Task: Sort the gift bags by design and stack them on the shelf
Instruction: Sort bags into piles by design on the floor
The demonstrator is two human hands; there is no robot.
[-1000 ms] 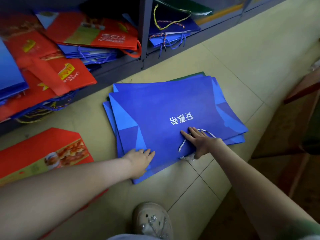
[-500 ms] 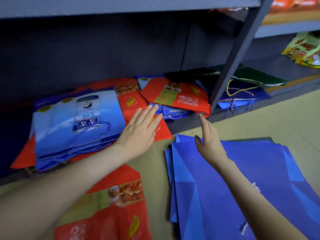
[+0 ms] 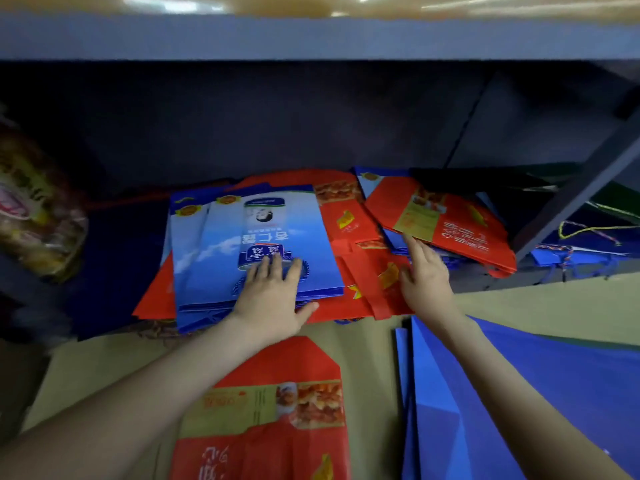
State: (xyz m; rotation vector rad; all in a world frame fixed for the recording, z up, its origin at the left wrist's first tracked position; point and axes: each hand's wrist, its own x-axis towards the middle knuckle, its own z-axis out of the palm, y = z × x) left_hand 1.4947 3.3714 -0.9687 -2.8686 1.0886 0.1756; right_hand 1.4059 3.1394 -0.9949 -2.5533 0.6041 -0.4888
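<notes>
Light-blue bag [image 3: 221,258] flat, long axis into shelf [image 3: 311,38], L hand [image 3: 273,299] atop.

This looks like a shop's stockroom. A grey metal rack [image 3: 311,36] of open shelves spans the view from 9 to 3 o'clock. Its low shelf is heaped with flat printed gift bags [image 3: 259,230] in several designs. A wrapped food package [image 3: 34,209] sits at 9 o'clock. On the bare tan floor [image 3: 536,296], plain blue bags [image 3: 554,393] lie at 4 o'clock and a red bag [image 3: 277,410] at 6 o'clock.
</notes>
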